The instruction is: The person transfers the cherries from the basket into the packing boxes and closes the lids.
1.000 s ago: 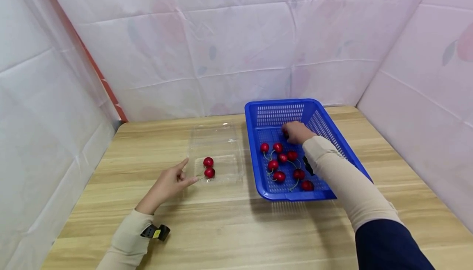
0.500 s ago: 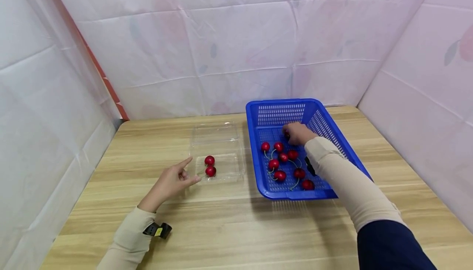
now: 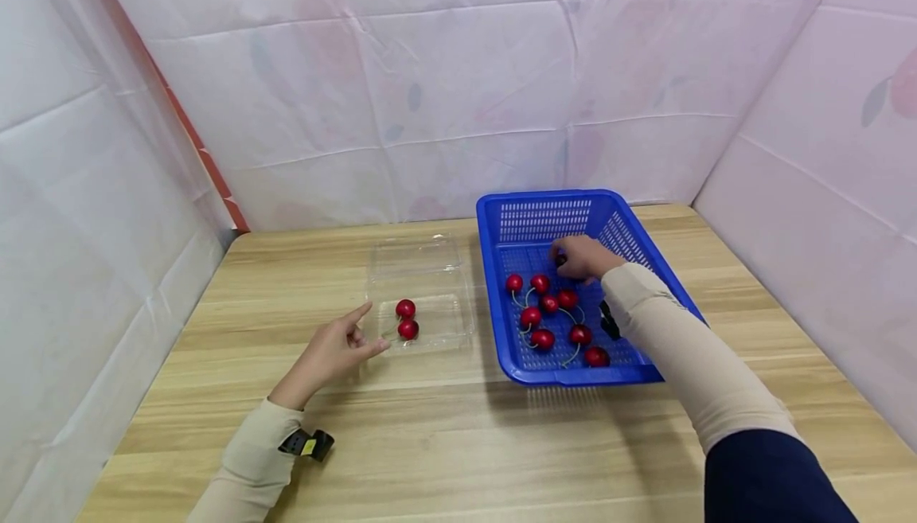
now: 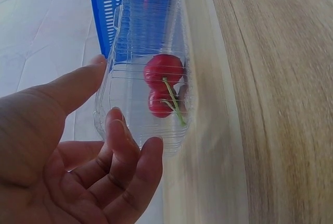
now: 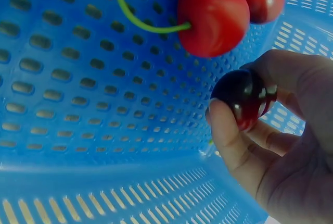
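In the head view my right hand is inside the blue plastic basket. Up close in the right wrist view, thumb and fingers pinch a dark red cherry. Several other stemmed red cherries, one a bright red cherry beside that hand, lie on the basket's floor. My left hand is at the left side of a clear plastic clamshell box, thumb and index finger spread and fingertips right at its edge. Two cherries with green stems sit inside the box, its lid folded back.
The wooden table carries both containers, the basket to the right of the box. A pale sheet hangs behind the table, with more sheeting on the left and right sides.
My right hand stays in the basket and has shifted slightly to the right, with the dark cherry showing more between its fingers. The left hand keeps its place at the box.
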Tool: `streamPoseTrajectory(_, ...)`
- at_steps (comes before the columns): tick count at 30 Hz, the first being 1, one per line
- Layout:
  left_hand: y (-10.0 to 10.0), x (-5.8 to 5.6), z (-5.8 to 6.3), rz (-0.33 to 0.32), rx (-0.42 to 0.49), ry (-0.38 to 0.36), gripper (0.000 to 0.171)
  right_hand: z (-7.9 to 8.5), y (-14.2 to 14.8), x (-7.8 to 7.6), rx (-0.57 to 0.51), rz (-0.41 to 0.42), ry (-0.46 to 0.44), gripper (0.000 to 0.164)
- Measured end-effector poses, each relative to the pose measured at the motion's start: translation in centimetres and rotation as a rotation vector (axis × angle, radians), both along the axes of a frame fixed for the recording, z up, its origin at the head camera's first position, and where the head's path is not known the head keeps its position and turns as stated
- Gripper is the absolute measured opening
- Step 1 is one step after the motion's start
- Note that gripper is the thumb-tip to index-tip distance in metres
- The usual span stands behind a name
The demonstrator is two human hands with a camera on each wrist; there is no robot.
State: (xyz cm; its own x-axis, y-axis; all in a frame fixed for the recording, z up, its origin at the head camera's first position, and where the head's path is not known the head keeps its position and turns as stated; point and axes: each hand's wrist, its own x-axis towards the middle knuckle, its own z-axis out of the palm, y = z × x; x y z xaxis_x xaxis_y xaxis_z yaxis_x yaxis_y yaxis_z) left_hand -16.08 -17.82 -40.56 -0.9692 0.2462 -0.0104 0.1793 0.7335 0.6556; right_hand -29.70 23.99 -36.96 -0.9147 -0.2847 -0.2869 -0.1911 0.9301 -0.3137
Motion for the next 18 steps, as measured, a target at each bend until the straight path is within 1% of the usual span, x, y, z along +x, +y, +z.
streamPoseTrajectory(5,0.0,0.1,0.1,0.003,0.014,-0.008,0.079,0.5,0.4,0.4,-0.049,0.000,-0.012,0.031)
streamPoseTrajectory(9,0.0,0.1,0.1,-0.003,0.027,-0.007,0.079,0.8,0.6,0.6,-0.083,0.017,0.006,0.033)
streamPoseTrajectory(16,0.1,0.0,0.3,-0.008,0.010,-0.006,0.079,1.8,0.1,1.3,-0.105,0.084,0.119,0.033)
streamPoseTrajectory(18,0.1,0.0,0.3,-0.012,0.005,-0.004,0.079,2.0,-0.1,1.5,-0.131,0.088,0.129,0.032)
